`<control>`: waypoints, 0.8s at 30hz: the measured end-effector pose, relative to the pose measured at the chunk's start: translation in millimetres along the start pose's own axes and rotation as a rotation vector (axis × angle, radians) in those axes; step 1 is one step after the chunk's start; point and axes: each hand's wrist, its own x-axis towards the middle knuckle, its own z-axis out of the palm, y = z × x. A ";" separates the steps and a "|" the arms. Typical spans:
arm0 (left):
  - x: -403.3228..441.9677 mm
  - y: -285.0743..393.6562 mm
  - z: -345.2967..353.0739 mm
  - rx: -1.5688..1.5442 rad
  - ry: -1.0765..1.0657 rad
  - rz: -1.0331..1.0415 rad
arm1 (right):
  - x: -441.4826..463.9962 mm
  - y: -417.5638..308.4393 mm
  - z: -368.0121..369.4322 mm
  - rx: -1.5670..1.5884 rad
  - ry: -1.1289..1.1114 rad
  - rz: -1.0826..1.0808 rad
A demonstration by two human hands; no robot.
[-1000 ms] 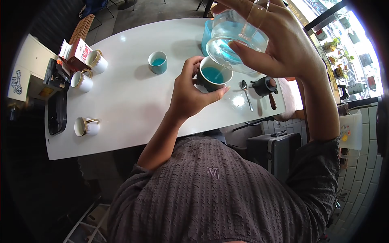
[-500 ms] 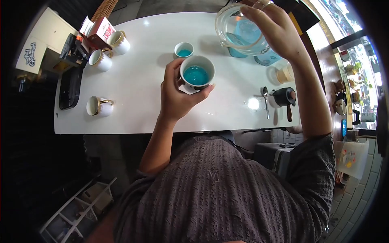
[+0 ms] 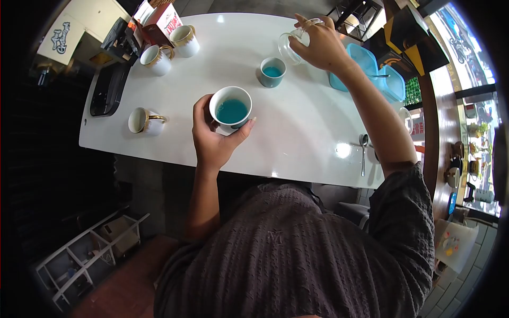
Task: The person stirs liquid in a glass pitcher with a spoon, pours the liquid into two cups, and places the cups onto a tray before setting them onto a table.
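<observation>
Cup (image 3: 230, 110) sat in left hand (image 3: 213, 139), second cup (image 3: 272, 74) stood behind on table (image 3: 302, 127), mugs (image 3: 158, 62) to left, spoon (image 3: 363, 153) to right

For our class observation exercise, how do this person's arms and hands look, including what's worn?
The left hand and right hand wear no gloves, and neither wrist shows a watch. The right sleeve is short, dark grey-brown and textured, leaving the right forearm bare. It matches the shirt, which bears a small letter-like mark.
</observation>
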 end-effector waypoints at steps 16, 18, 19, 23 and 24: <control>-9.3 -5.1 -15.7 0.056 0.090 0.001 | 7.0 -37.9 14.1 -0.195 -0.059 -0.228; -11.0 -6.8 -17.8 0.062 0.095 0.003 | 8.9 -39.6 13.5 -0.207 -0.065 -0.245; -11.9 -6.5 -18.4 0.063 0.096 0.000 | 9.5 -40.0 13.9 -0.221 -0.068 -0.258; -13.3 -4.3 -19.3 0.074 0.110 0.003 | 11.2 -39.3 15.8 -0.240 -0.032 -0.299; -13.7 -4.2 -19.1 0.077 0.116 0.004 | 11.7 -39.7 15.3 -0.247 -0.037 -0.300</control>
